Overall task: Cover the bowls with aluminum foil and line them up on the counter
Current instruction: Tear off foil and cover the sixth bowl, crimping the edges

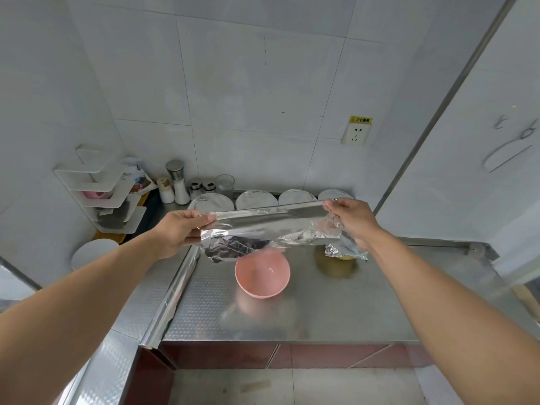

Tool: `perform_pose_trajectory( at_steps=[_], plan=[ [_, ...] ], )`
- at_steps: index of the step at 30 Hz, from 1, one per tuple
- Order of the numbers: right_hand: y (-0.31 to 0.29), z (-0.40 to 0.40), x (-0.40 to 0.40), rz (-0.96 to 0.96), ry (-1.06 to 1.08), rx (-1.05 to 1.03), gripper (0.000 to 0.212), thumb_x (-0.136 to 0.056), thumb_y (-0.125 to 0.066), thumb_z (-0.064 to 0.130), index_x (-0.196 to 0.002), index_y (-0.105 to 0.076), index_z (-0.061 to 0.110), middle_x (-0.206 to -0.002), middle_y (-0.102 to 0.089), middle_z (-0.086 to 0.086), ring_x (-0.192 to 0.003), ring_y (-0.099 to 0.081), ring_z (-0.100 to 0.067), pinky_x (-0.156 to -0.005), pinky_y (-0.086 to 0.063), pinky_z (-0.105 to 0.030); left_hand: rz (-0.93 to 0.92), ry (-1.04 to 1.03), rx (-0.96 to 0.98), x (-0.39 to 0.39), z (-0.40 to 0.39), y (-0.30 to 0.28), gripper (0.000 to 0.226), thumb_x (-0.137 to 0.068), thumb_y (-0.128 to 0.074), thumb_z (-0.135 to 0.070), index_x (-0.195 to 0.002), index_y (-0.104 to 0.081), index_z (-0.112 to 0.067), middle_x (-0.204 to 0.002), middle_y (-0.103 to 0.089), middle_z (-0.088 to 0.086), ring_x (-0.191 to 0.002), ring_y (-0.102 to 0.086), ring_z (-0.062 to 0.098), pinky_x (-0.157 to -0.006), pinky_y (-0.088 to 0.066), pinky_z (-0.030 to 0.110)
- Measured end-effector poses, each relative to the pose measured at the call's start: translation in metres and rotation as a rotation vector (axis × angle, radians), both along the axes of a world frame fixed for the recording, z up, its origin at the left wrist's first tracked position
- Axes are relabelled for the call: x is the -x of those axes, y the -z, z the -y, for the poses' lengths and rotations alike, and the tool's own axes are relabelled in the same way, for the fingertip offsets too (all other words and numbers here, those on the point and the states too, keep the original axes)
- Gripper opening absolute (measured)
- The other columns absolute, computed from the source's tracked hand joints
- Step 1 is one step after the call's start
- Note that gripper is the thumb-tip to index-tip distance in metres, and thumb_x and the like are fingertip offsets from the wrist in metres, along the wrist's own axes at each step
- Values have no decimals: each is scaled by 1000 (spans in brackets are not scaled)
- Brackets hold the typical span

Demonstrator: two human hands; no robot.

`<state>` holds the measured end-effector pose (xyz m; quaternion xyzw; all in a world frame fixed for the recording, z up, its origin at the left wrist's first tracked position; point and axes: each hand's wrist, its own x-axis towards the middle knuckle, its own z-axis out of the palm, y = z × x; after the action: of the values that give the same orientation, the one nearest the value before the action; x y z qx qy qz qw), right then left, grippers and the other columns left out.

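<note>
Both forearms were reaching in, left hand [178, 229] pinching one end of the foil sheet [271, 226] and right hand [353, 220] pinching the other, long axis running 9 to 3. Pink bowl [262, 274] sat uncovered on the counter [350, 311] at 6 o'clock just under the sheet, about equally near both hands.
</note>
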<state>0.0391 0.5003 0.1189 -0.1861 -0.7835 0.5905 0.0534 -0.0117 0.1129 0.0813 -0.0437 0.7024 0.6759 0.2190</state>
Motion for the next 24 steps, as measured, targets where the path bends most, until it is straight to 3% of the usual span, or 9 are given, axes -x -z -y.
perform_pose_trajectory(
  at_steps=[3, 5, 8, 12, 15, 18, 20, 22, 24],
  plan=[
    [-1, 2, 2, -41, 2, -47, 19, -98, -67, 30, -100, -76, 13, -105, -76, -2, -97, -69, -13, -63, -51, -10, 0, -10, -6, -2, 0, -1, 13, -70, -84, -31, -69, -74, -21, -115, -75, 17, -96, -64, 25, -84, -51, 37],
    [0, 4, 5, -69, 11, -61, 18, -98, -67, 31, -96, -76, 16, -101, -76, -1, -100, -71, -16, -75, -58, -21, -7, 25, 20, -2, 2, -2, 11, -71, -85, -27, -72, -75, -21, -116, -74, 18, -92, -66, 22, -81, -53, 34],
    [-3, 6, 6, -107, -56, -233, 20, -97, -68, 35, -89, -77, 19, -85, -76, 3, -80, -69, -12, -85, -57, -39, 83, 353, 124, -4, 9, -1, 47, -66, -96, -24, -104, -72, -11, -120, -72, 19, -106, -68, 33, -95, -53, 41],
    [-22, 33, 0, -109, -374, -317, 21, -96, -68, 34, -90, -76, 15, -74, -70, -14, -56, -51, -23, -56, -46, -36, 156, 783, 231, -19, -21, -10, 55, -91, -75, -37, -140, -58, -20, -136, -67, 4, -126, -63, 26, -110, -47, 41],
    [-31, 57, -2, -82, -498, -314, 16, -95, -70, 32, -87, -76, 20, -55, -59, 11, -54, -44, -23, -53, -41, -35, 119, 715, 149, -32, -69, -24, 41, -95, -70, -42, -128, -66, -18, -127, -71, 2, -117, -67, 24, -101, -51, 34],
    [-36, 65, 1, -45, -519, -358, 26, -94, -65, 52, -91, -76, 29, -72, -72, 5, -57, -57, -24, -61, -50, -35, 51, 570, 146, -38, -101, -30, 19, -93, -74, -33, -91, -71, -14, -101, -75, 3, -93, -71, 17, -80, -54, 22],
    [-36, 53, 4, 7, -530, -418, 48, -92, -54, 69, -103, -76, 27, -95, -77, -5, -78, -71, -17, -79, -55, -34, 32, 498, 121, -35, -103, -28, 18, -92, -75, -30, -96, -73, -12, -106, -78, 4, -97, -73, 17, -74, -56, 21],
    [-36, 30, 3, 80, -554, -441, 65, -89, -50, 75, -102, -76, 17, -100, -76, -7, -94, -70, -14, -90, -49, -30, 64, 419, 87, -31, -95, -27, 24, -92, -75, -28, -103, -72, -7, -115, -77, 8, -104, -72, 19, -72, -58, 20],
    [-27, 5, -1, 183, -572, -371, 87, -75, -57, 87, -102, -72, 6, -104, -75, -14, -100, -71, -19, -99, -50, -39, 115, 331, 18, -26, -86, -25, 33, -94, -73, -26, -114, -70, -1, -119, -74, 13, -107, -71, 22, -77, -60, 24]
  ],
)
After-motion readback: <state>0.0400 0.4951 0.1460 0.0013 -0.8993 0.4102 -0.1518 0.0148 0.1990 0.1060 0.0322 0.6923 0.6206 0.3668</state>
